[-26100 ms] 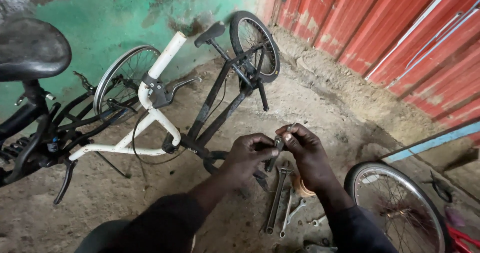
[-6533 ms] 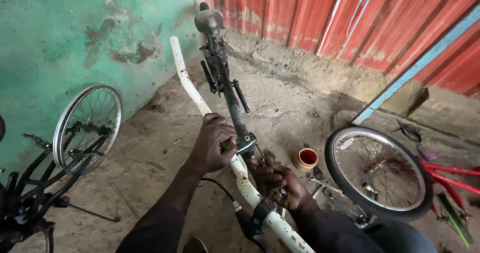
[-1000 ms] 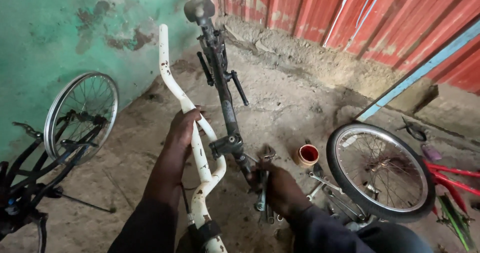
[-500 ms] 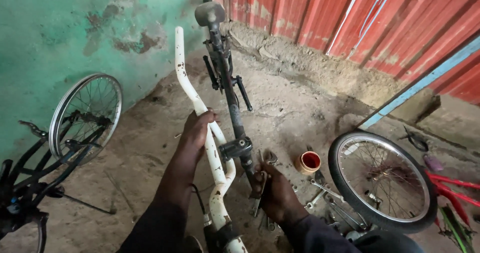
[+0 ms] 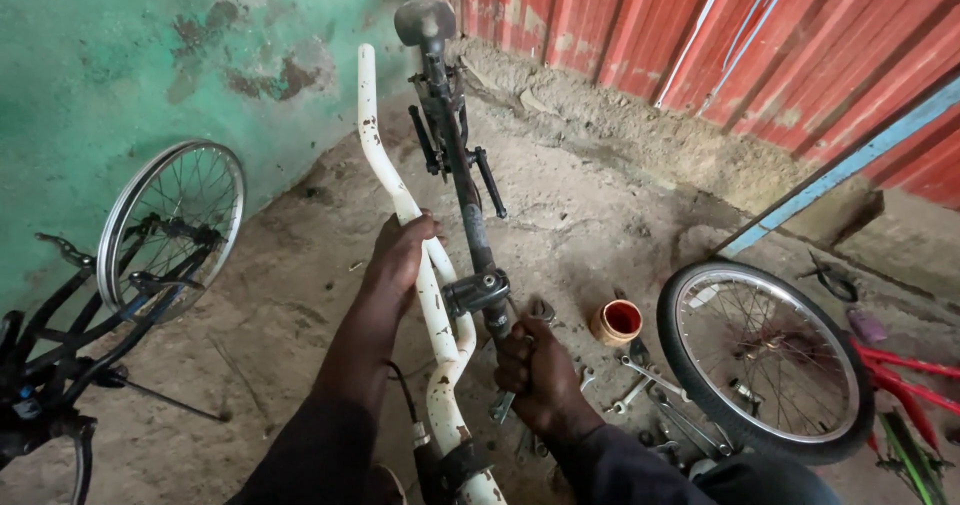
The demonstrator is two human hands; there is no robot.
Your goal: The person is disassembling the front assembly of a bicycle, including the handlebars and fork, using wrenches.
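A white, rusty bicycle handlebar (image 5: 385,170) runs up the middle of the view, clamped by a black stem (image 5: 478,290) to a black frame tube (image 5: 462,180) that ends at a dark saddle (image 5: 424,20). My left hand (image 5: 400,255) is wrapped around the white bar just above the stem. My right hand (image 5: 535,365) is closed on a metal spanner (image 5: 503,403) right under the stem clamp, next to the tube.
A second bicycle with a spoked wheel (image 5: 165,230) leans on the green wall at left. A loose wheel (image 5: 765,355) lies at right, beside a red frame (image 5: 905,370). Several spanners (image 5: 650,390) and a small orange pot (image 5: 615,322) lie on the dirt floor. Red corrugated sheeting (image 5: 750,35) stands behind.
Over the last second my left hand slid a little down the white bar while my right hand stayed at the stem with the spanner. Earlier, both hands worked lower on the bar.
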